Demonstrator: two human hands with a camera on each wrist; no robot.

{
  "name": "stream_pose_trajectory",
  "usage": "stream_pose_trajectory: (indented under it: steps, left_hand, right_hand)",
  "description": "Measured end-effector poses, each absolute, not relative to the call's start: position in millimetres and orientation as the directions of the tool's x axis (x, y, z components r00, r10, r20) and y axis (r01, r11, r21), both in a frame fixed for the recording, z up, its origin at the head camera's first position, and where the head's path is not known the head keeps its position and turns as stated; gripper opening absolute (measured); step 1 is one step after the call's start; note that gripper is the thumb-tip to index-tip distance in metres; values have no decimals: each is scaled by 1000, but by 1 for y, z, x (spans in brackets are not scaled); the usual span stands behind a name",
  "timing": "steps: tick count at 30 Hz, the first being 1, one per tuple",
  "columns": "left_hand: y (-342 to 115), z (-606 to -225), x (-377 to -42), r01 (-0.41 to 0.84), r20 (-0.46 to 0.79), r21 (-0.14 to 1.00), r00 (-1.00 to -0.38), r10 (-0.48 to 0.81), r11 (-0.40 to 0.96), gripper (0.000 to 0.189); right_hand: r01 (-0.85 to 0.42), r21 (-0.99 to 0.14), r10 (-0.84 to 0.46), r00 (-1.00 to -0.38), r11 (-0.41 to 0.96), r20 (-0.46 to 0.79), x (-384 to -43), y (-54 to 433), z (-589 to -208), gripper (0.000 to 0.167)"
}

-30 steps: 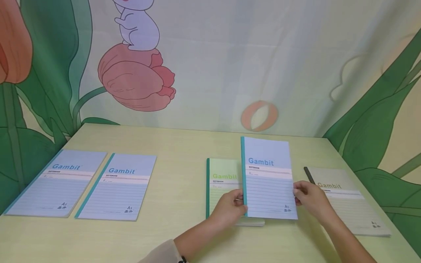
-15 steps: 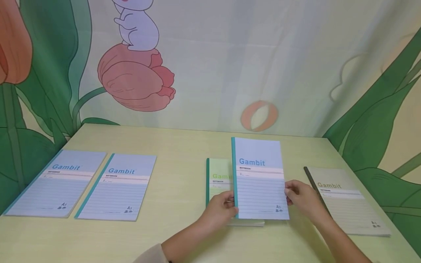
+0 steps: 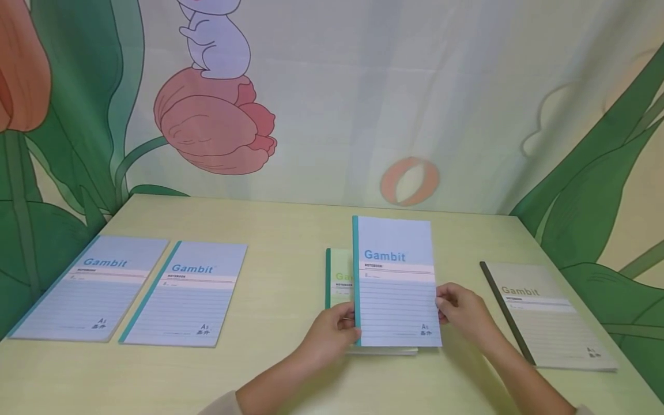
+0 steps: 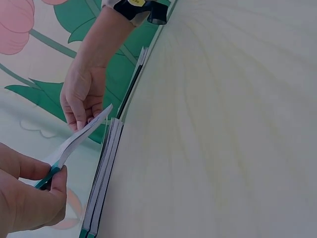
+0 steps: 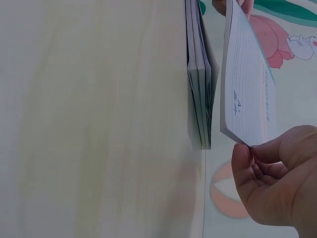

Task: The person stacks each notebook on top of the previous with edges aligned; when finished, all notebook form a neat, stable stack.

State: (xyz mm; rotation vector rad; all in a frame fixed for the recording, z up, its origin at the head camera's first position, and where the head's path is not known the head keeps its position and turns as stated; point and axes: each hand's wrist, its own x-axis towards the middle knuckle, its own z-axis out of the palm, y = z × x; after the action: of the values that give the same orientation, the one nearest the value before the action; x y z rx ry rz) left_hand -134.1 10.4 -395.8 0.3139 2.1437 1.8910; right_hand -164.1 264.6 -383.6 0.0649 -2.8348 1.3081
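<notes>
Well to the left of the green notebook, an outer blue notebook lies flat on the pale table, its teal spine on the left side. An inner blue notebook lies flat too, also to the left of the green notebook but nearer to it. Then comes the left hand, above the table at the near left corner of the green notebook; its thumb and fingers are brought together and pinch the teal spine of the raised blue notebook. The green notebook itself lies flat, on top of another notebook, as the wrist views show. The raised blue notebook is above the green notebook, apart from it and tilted, and it hides most of its cover. To the right of the green notebook is the right hand, with thumb and fingers pinching the right edge of the raised blue notebook. Farther to the right of the green notebook, a grey notebook with a dark spine lies flat.
</notes>
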Motion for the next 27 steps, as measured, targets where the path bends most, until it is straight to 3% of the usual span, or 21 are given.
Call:
stream_pose_trajectory:
  steps: [27]
  left_hand:
    - [-18, -401, -135, -10, -52, 992, -939, 341, 122, 45]
  right_hand:
    - [-57, -764, -80, -997, 643, 7, -166, 242, -385, 10]
